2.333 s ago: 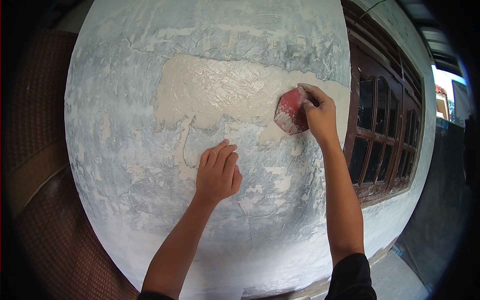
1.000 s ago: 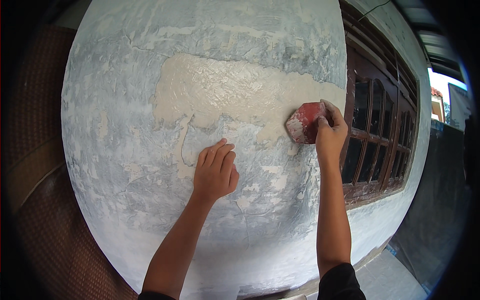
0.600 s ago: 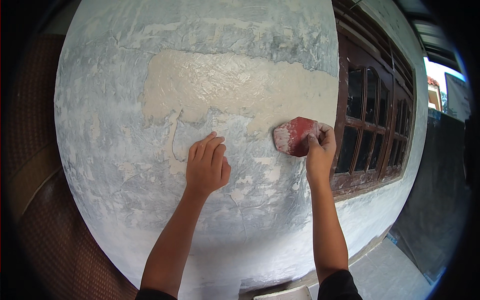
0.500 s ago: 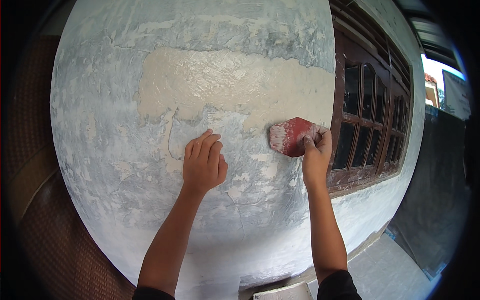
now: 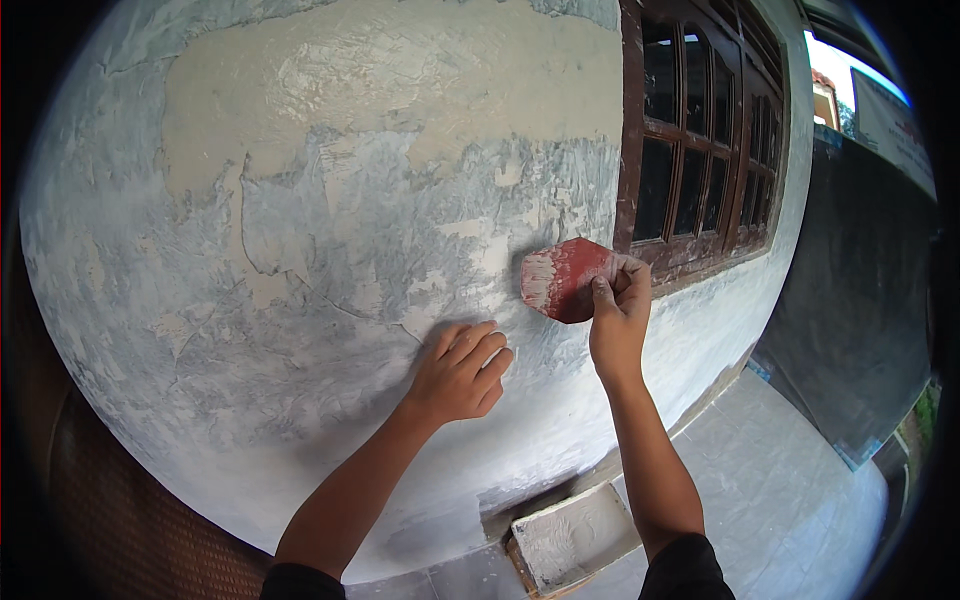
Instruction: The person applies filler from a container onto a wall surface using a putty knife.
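Observation:
My right hand [image 5: 622, 318] pinches a red, many-sided scraper [image 5: 572, 280] by its right edge. Pale filler coats the scraper's left half, which is held at the wall just left of the window frame. My left hand [image 5: 462, 372] is lower and further left, back toward me, its fingers loosely bent and a little apart at the wall's surface; nothing shows in it, though the palm is hidden. The grey-white wall [image 5: 330, 400] carries rough streaks and cracks. Above both hands spreads a wide patch of cream filler [image 5: 400, 75], shiny in places.
A brown wooden window [image 5: 690, 150] with dark panes is set in the wall at the right. On the tiled floor [image 5: 745, 480] below stands a shallow tray [image 5: 612, 500] of pale filler. A dark panel [image 5: 850, 300] stands far right; brown woven material [image 5: 130, 500] lies lower left.
The view has shifted down, bringing the filler tray into sight. Both hands are lower on the wall, and the left hand has moved right toward the scraper. The right hand still grips the scraper.

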Action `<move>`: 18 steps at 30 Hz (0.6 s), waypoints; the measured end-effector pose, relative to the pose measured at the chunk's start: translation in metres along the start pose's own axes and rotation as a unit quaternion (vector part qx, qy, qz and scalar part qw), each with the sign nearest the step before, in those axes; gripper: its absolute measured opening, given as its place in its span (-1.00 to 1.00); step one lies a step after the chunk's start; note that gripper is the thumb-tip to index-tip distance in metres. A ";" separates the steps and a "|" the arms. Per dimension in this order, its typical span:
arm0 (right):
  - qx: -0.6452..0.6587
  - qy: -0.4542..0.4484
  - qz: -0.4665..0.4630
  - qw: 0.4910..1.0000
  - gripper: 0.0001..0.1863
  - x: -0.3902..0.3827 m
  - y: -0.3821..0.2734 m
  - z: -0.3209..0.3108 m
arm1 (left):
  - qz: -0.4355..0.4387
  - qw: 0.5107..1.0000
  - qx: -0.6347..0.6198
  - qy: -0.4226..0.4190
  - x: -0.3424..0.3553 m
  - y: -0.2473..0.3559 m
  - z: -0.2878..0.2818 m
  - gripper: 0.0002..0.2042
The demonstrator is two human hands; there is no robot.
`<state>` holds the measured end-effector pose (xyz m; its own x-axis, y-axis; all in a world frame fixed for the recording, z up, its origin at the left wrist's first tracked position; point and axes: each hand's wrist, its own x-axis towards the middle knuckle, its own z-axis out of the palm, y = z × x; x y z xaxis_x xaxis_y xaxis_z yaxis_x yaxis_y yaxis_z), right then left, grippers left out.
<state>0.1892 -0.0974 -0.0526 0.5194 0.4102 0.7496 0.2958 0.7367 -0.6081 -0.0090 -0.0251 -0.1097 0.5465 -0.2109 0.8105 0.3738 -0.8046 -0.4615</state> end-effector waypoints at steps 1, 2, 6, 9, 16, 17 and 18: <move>-0.011 0.006 0.014 1.000 -0.78 -0.005 0.007 -0.008 | -0.004 1.000 -0.017 -0.008 -0.005 0.009 0.011 -0.74; -0.004 0.012 0.027 1.000 -0.78 -0.010 0.015 -0.017 | -0.013 0.999 -0.044 -0.023 -0.012 0.019 0.024 -0.74; -0.037 0.051 0.099 0.993 -0.79 -0.043 0.045 -0.060 | -0.039 0.987 -0.142 -0.067 -0.038 0.066 0.070 -0.77; -0.076 0.073 0.148 0.983 -0.78 -0.075 0.066 -0.094 | -0.048 0.973 -0.190 -0.123 -0.066 0.105 0.099 -0.77; -0.197 0.119 0.258 0.938 -0.76 -0.170 0.146 -0.190 | -0.091 0.920 -0.306 -0.227 -0.148 0.199 0.144 -0.68; -0.207 0.124 0.279 0.929 -0.76 -0.183 0.155 -0.201 | -0.104 0.911 -0.315 -0.246 -0.160 0.210 0.148 -0.66; -0.220 0.130 0.296 0.921 -0.75 -0.196 0.164 -0.212 | -0.115 0.896 -0.333 -0.271 -0.171 0.220 0.152 -0.64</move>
<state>0.3055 -0.1708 -0.3552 0.8512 0.4850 0.2004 0.1656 0.1140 -0.9796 0.0939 -0.0815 -0.4049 0.8636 0.1595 0.4783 0.0934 -0.9828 0.1592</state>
